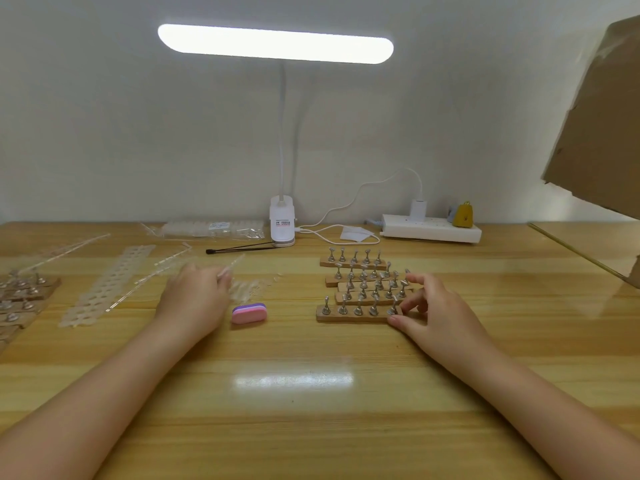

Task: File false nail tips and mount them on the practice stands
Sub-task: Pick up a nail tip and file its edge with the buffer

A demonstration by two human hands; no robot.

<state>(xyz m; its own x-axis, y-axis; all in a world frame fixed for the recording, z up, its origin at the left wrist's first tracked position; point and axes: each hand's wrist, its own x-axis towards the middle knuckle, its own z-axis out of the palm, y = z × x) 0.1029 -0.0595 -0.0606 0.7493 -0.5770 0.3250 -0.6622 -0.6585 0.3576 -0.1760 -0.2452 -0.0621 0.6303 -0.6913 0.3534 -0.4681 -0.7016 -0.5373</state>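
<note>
Five wooden practice stands (349, 318) with rows of metal pegs lie right of centre. My right hand (437, 310) is at the right end of the nearest stand, thumb on its front corner and fingers curled at its end. My left hand (196, 296), blurred, is curled over a pile of clear nail tips (248, 289) and holds a clear strip of tips (232, 265) that sticks out past its fingers. A pink and purple file block (249, 313) lies just right of my left wrist.
More peg stands (21, 293) sit at the left edge beside emptied tip strips (110, 285). At the back are a bag of tips (211, 229), a black brush (242, 247), a clip lamp (282, 221), a power strip (431, 231) and a cardboard box (602, 133).
</note>
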